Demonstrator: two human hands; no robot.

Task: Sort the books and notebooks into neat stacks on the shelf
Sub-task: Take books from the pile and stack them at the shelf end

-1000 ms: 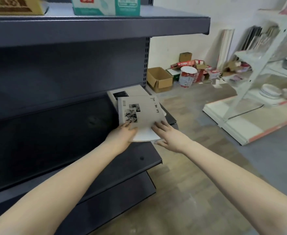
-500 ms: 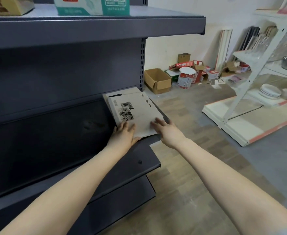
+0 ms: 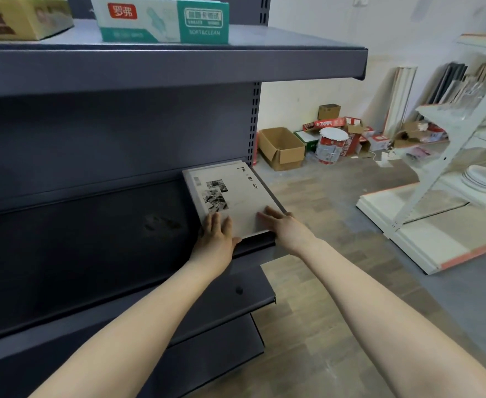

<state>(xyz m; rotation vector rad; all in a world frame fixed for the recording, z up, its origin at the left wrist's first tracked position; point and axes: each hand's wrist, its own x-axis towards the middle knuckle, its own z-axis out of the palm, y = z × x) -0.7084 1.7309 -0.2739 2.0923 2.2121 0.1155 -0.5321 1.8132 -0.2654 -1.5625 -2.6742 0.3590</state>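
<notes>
A pale grey book [image 3: 236, 196] with black-and-white photos on its cover lies flat on top of a small stack at the right end of the dark middle shelf [image 3: 92, 248]. My left hand [image 3: 216, 239] rests with straight fingers on the book's near left corner. My right hand [image 3: 284, 228] touches the near right corner, fingers straight against the stack's edge. The books underneath show only as thin edges at the back.
A teal and white tissue box [image 3: 164, 20] and a yellow box [image 3: 20, 18] stand on the upper shelf. A cardboard box [image 3: 282, 147] and clutter lie on the floor by the wall. A white rack [image 3: 448, 168] with plates stands to the right.
The top book has slid back onto the stack and now lies square with it. Both hands moved forward with it and now rest at its near corners.
</notes>
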